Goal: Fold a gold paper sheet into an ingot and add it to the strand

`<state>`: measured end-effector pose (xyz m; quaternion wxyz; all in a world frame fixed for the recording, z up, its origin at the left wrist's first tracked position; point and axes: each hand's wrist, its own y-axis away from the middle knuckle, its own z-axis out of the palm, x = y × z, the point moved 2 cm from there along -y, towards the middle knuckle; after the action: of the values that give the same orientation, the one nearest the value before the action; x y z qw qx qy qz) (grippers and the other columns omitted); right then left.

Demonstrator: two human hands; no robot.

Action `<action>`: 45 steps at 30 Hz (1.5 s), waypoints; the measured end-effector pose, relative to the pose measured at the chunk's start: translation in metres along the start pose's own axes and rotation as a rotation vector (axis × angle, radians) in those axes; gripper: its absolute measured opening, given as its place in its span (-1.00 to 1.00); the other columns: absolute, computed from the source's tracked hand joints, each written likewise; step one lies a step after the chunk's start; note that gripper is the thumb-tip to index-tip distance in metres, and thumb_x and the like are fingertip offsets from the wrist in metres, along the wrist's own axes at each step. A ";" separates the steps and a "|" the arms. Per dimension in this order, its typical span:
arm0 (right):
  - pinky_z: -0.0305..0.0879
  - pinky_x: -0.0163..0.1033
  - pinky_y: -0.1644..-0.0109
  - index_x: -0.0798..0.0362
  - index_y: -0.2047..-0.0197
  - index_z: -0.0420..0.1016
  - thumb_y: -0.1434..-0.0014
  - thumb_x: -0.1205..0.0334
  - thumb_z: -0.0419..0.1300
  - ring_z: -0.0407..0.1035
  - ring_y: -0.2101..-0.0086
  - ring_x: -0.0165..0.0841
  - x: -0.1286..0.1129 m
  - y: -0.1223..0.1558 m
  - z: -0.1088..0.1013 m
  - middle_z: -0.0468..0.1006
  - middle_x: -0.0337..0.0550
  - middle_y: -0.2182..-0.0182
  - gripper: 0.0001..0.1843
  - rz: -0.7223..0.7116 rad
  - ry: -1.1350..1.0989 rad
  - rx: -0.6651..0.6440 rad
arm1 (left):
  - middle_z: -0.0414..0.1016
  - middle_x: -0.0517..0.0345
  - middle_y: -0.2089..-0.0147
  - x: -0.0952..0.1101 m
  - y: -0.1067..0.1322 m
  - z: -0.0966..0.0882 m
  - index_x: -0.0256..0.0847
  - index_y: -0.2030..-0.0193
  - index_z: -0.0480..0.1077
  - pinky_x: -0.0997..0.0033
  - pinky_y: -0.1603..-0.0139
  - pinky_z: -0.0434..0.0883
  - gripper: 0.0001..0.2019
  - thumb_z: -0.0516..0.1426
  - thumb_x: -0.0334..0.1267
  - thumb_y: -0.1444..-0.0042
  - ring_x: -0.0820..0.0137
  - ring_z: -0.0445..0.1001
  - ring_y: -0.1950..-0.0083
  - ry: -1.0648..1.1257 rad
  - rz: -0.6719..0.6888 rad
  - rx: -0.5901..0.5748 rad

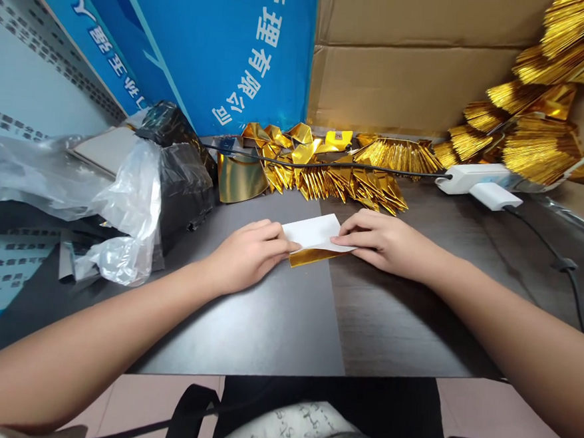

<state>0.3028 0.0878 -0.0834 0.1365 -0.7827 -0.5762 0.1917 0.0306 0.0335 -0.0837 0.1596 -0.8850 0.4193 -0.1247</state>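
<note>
A sheet of gold foil paper (pixel 314 232) lies on the dark table, its white back facing up. Along its near edge a strip of the gold side shows, where the paper is folded. My left hand (pixel 249 253) grips the left end, fingers closed together on the edge. At the right end, my right hand (pixel 385 242) pinches the paper between thumb and fingers. The undersides of both hands are hidden.
Behind the paper lies a row of folded gold foil pieces (pixel 325 174), crossed by a black cable. A white power strip (pixel 477 178) stands back right, beneath hanging gold foil fans (pixel 539 123). Crumpled plastic bags (pixel 133 201) cover the left side. Cardboard (pixel 406 87) backs the table.
</note>
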 end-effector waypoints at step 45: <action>0.49 -0.04 -0.15 0.11 -0.10 0.59 -0.46 0.39 0.01 0.48 -0.13 -0.20 -0.040 -0.014 0.006 0.62 -0.01 -0.07 -0.66 -0.134 0.162 -0.056 | 0.50 0.03 -0.21 0.005 0.007 0.001 -0.14 -0.20 0.44 0.27 -0.20 0.34 -0.66 -0.05 -0.26 -0.43 0.36 0.45 -0.25 0.192 0.128 -0.156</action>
<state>0.2772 0.0539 -0.0772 0.1734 -0.7590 -0.6193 0.1020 0.0292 0.0256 -0.0866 0.0570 -0.8500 0.4968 -0.1655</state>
